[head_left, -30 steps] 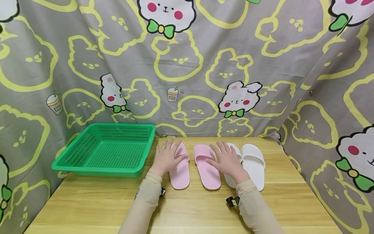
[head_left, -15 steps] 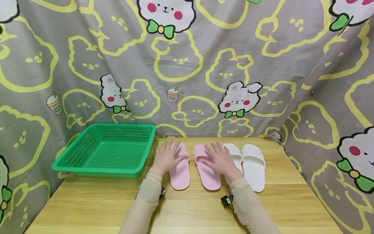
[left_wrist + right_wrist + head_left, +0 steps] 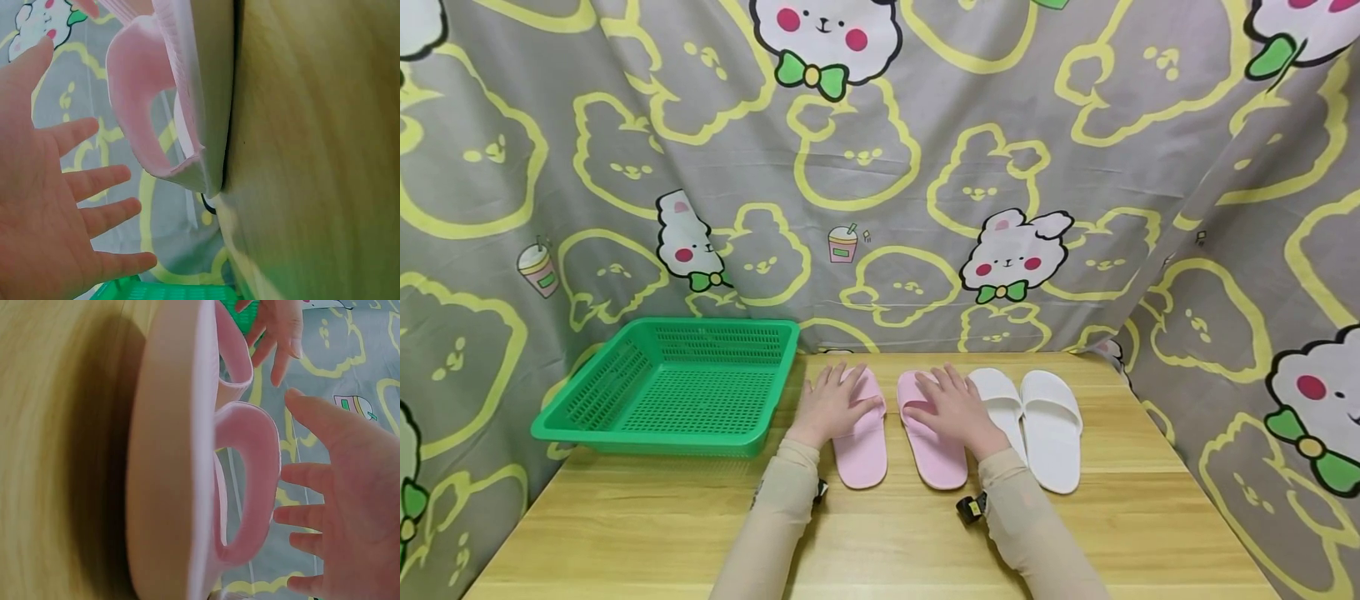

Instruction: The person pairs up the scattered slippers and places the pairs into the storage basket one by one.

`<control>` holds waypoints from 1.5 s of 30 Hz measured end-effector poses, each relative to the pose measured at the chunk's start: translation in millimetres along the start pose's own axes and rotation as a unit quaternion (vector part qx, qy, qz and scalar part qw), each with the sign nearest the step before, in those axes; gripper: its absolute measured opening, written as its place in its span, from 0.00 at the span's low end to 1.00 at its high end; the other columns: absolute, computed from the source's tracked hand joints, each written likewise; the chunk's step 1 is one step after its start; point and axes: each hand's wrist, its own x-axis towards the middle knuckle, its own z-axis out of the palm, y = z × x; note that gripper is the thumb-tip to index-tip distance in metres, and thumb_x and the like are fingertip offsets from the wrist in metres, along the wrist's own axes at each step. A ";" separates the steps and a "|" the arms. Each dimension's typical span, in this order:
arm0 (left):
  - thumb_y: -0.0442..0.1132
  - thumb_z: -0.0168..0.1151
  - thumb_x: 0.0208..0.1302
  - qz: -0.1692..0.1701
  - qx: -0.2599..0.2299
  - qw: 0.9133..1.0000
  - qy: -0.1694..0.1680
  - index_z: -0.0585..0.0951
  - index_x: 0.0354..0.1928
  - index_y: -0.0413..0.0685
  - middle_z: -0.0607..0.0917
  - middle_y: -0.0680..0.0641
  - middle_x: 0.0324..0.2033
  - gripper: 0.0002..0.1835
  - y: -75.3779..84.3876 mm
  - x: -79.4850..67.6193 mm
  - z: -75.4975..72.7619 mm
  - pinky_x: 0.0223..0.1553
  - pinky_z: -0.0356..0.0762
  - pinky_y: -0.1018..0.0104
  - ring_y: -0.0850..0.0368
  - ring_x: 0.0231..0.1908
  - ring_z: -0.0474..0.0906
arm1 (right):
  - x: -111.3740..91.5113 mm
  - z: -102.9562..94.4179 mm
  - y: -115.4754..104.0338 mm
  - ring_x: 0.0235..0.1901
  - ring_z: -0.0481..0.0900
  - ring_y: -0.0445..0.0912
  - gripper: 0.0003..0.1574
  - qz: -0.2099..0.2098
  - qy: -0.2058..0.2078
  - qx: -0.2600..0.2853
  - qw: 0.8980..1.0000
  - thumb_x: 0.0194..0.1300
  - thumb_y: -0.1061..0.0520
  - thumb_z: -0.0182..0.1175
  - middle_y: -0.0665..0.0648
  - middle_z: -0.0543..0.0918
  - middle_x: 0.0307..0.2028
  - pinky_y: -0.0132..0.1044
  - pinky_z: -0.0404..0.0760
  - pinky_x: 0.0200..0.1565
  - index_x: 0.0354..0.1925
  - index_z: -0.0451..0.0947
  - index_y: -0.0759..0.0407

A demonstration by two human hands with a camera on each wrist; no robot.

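Note:
Two pink slippers lie side by side on the wooden table, toes pointing away. Above the left pink slipper hovers my left hand, fingers spread; the left wrist view shows a gap between its palm and the slipper's strap. My right hand is over the right pink slipper, also with spread fingers and holding nothing. In the right wrist view its fingertips come very close to the strap; whether they touch I cannot tell. A white slipper sits just right of that hand, partly covered by it.
Another white slipper lies at the right end of the row. A green plastic basket with perforated sides stands at the back left of the table. A patterned grey curtain hangs behind and at both sides.
My right hand has moved left, from between the pink and white slippers to over the right pink one, uncovering more of the white slipper. The left hand has hardly moved.

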 end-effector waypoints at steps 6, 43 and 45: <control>0.74 0.47 0.61 -0.009 -0.012 1.000 -0.023 0.59 0.74 0.67 0.60 0.41 0.74 0.42 -0.2 0.3 0.9 0.66 0.51 0.26 0.36 0.74 0.52 | 2.0 3.5 -0.9 0.75 0.48 0.63 0.47 0.000 -0.023 0.012 1.000 0.65 0.26 0.49 0.61 0.62 0.73 0.68 0.48 0.71 0.73 0.60 0.47; 0.73 0.47 0.62 -0.013 -0.024 0.997 -0.076 0.62 0.73 0.60 0.67 0.40 0.70 0.43 3.5 -3.1 -4.5 0.65 0.52 0.25 0.34 0.70 0.60 | 1.7 13.0 -1.7 0.74 0.52 0.62 0.49 0.017 -0.048 0.031 0.998 0.65 0.26 0.48 0.62 0.58 0.74 0.68 0.51 0.70 0.75 0.55 0.45; 0.74 0.47 0.62 -0.013 -0.020 0.997 -0.075 0.62 0.73 0.60 0.68 0.40 0.70 0.43 3.9 -3.2 -4.1 0.65 0.53 0.26 0.35 0.69 0.61 | 0.9 13.2 -1.7 0.73 0.54 0.62 0.48 0.015 -0.045 0.031 0.998 0.66 0.26 0.47 0.62 0.59 0.73 0.68 0.52 0.69 0.75 0.56 0.46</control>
